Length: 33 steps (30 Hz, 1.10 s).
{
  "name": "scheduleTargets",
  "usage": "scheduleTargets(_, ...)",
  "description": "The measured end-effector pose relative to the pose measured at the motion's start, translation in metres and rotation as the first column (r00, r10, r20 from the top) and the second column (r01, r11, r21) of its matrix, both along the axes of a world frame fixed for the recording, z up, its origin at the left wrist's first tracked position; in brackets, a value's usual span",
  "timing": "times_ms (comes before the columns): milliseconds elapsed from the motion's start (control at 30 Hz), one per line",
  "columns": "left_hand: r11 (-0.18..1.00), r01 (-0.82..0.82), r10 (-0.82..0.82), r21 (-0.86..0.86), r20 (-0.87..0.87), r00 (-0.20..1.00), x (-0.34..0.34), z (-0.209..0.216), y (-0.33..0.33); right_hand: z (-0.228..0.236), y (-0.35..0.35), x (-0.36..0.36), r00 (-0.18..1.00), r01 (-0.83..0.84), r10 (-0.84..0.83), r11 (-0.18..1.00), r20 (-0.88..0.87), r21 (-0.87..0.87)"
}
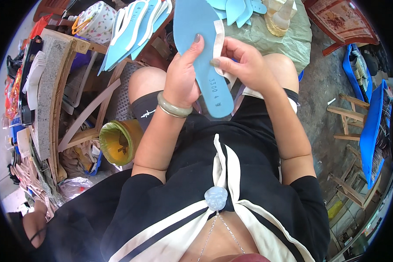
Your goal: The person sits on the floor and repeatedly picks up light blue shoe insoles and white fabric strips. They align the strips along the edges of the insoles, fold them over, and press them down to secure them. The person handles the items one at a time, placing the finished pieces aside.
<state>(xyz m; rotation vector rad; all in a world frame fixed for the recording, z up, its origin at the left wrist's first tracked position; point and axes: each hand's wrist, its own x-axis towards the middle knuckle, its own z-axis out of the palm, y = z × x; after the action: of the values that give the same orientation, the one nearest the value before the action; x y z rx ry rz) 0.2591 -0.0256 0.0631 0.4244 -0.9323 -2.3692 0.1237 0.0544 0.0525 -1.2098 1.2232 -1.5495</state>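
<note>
A light blue insole (203, 56) is upright over my lap, its rounded heel end toward me. My left hand (184, 74) is closed around its left side, with the thumb lying on the face. Along the right edge runs a white strip (218, 32), which sticks out past the insole and hangs down below my fingers. My right hand (246, 65) pinches that strip against the edge between thumb and fingers. The toe end of the insole is cut off by the top of the picture.
At upper left lie several blue insoles with white strips (137, 24). More blue pieces (236, 11) and a pointed bottle in a yellowish holder (281, 22) are on a green-covered surface (288, 48). A lined bin (118, 142), wooden stand (56, 109) and blue trays (373, 135) flank me.
</note>
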Motion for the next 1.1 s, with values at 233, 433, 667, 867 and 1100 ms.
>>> scheduleTargets(233,0.978,0.209,-0.209,0.008,0.060,0.976,0.003,0.002,-0.008,0.007,-0.008,-0.008,0.990,0.143,-0.140,0.985,-0.035,0.095)
scheduleTargets(433,0.981,0.136,-0.136,-0.141,0.010,0.991,0.015,-0.002,0.004,0.008,-0.014,0.008,0.975,0.212,-0.210,0.977,0.071,-0.012)
scheduleTargets(667,0.975,0.081,-0.098,-0.207,-0.077,0.992,0.024,-0.019,0.012,0.008,-0.020,0.008,0.959,0.275,-0.281,0.951,-0.028,-0.144)
scheduleTargets(867,0.973,-0.155,0.157,-0.173,0.003,0.988,0.013,-0.010,0.013,-0.013,-0.012,0.005,0.968,0.109,-0.122,0.992,0.218,0.070)
scheduleTargets(1100,0.947,-0.292,0.283,-0.137,-0.079,0.956,0.015,0.002,0.021,-0.001,0.031,0.008,0.987,0.146,-0.152,0.985,0.059,0.088)
